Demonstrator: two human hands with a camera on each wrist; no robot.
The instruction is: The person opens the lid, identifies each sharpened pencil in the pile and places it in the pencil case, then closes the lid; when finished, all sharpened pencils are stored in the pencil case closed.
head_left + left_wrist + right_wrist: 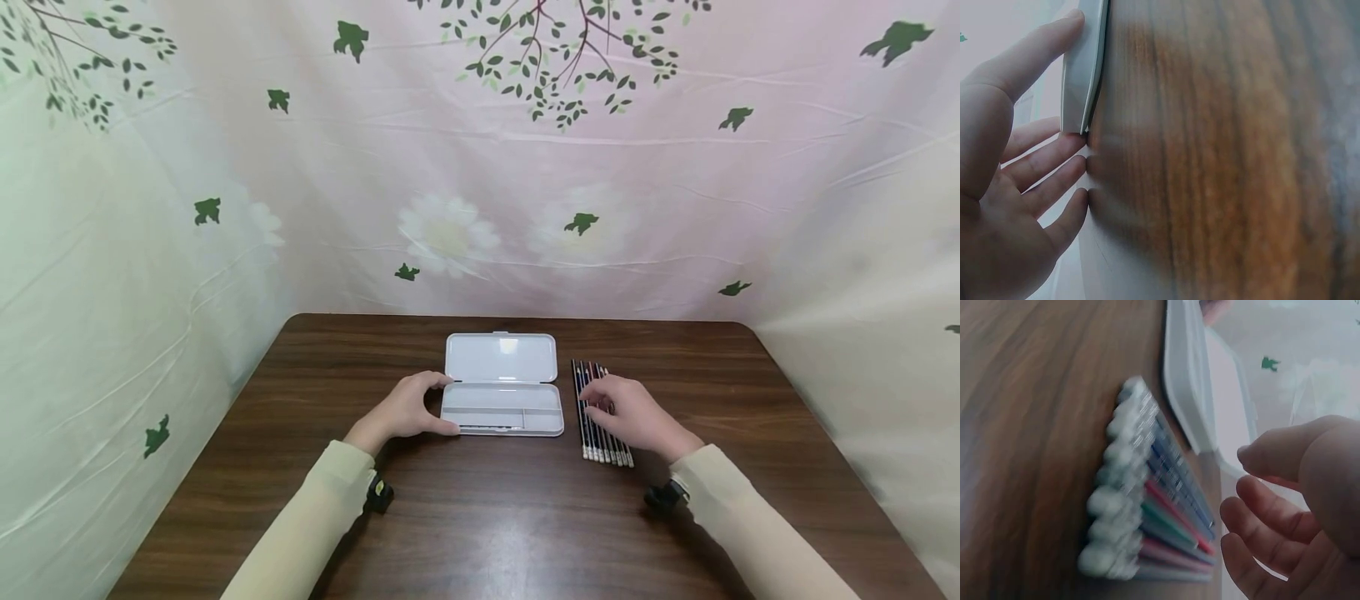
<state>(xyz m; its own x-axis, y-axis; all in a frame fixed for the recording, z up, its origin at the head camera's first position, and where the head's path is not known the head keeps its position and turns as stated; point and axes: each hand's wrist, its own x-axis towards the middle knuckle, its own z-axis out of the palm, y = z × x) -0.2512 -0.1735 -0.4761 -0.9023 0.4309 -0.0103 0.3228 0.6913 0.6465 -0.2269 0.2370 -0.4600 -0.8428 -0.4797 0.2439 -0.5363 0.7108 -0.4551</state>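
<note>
An open white pencil case (542,423) lies on the table, its lid (501,358) folded back away from me. My left hand (408,406) grips the case's left end, thumb at the front corner and fingers toward the back. In the left wrist view the thumb lies against the case's wall (1079,75). Several pencils (592,433) lie side by side right of the case, eraser ends toward me. Over them hovers my right hand (630,412), fingers loosely bent, nothing between thumb and fingertips. The right wrist view shows the pencils' white eraser ends (1110,506), blurred.
Dividers (522,417) split the case into compartments. A thin dark line runs along its front compartment, too small to identify. The brown wooden table (495,517) reaches back to a printed cloth (510,283), which hangs behind and at both sides.
</note>
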